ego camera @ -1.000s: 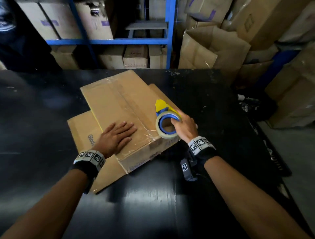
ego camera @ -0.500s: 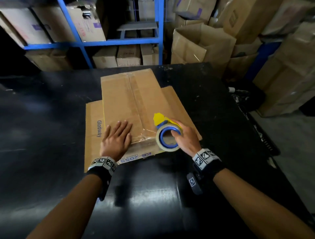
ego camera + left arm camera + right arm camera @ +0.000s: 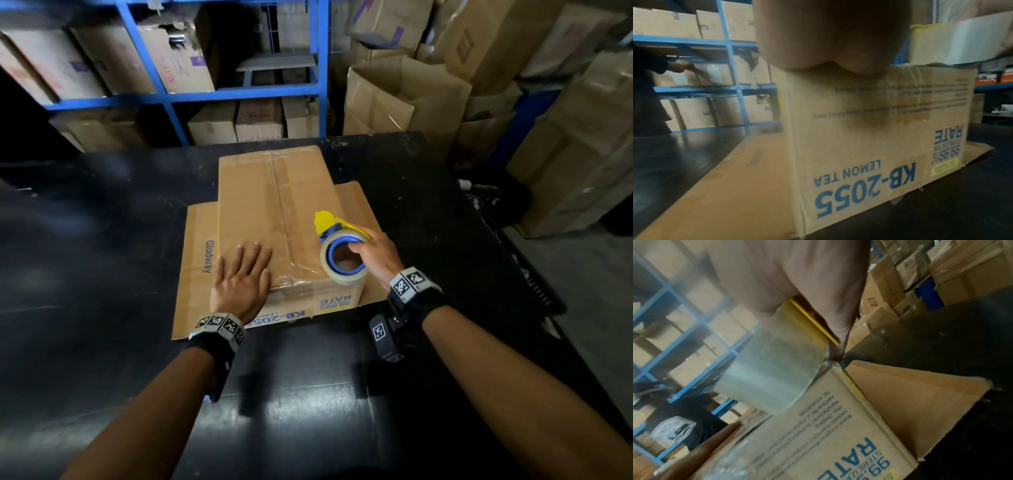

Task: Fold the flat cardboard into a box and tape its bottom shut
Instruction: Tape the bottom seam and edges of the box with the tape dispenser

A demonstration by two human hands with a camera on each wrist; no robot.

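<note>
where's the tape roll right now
In the head view the tape roll sits at the near right corner of the box top, gripped by the right hand; the left hand lies flat beside it.

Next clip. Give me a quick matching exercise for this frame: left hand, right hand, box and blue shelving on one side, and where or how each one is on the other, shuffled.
Things:
1. left hand
2. right hand
3. box
4. blue shelving

States:
A. stands beyond the far edge of the black table
B. holds the tape dispenser
C. lies flat on the box top
D. bottom up, tape along its seam

Pairs: 1-C, 2-B, 3-D, 4-A
</note>
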